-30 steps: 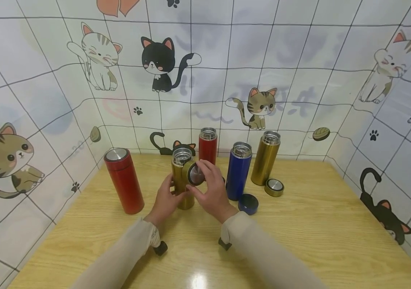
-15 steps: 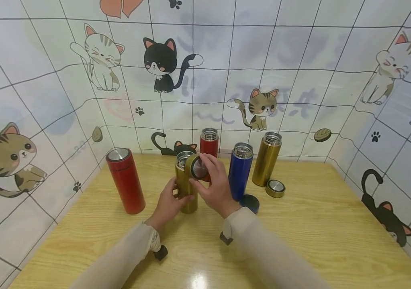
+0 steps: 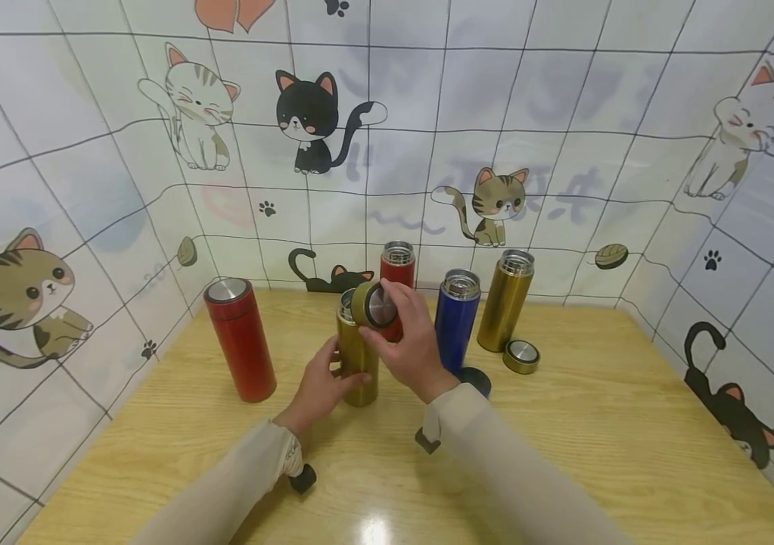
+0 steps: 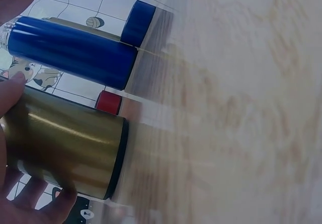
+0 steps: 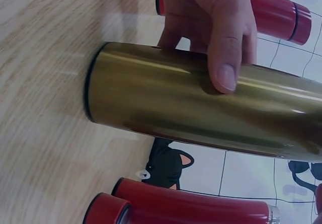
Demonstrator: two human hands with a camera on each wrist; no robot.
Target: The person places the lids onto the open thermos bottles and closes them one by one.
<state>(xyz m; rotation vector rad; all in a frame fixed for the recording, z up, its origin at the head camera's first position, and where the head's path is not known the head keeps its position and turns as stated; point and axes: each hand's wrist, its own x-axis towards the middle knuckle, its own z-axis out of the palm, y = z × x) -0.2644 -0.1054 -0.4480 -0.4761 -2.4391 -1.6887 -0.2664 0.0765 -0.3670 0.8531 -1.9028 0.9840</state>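
My left hand point(image 3: 318, 390) grips a gold thermos bottle point(image 3: 358, 367) round its body, the thumb across the near side. The bottle stands on the table; its steel neck is partly hidden by a gold screw lid point(image 3: 363, 304). My right hand point(image 3: 415, 350) pinches that lid, which is tilted on its side with the steel top facing right, close to the bottle's mouth. Whether lid and neck touch, I cannot tell. In the right wrist view, the left thumb lies on the gold bottle point(image 5: 151, 93); in the left wrist view, its dark base point(image 4: 118, 158) is visible.
A capped red thermos point(image 3: 244, 348) stands left. Behind and right stand lidless bottles: red point(image 3: 396, 276), blue point(image 3: 456, 325) and gold point(image 3: 504, 306). A blue lid point(image 3: 477, 381), a second gold lid point(image 3: 521, 356) and a red lid point(image 4: 108, 102) lie on the wooden table point(image 3: 598, 431).
The right hand has raised the lid from beside the bottle's upper body to the level of its mouth. The left hand keeps its grip, and the bottle has shifted slightly nearer.
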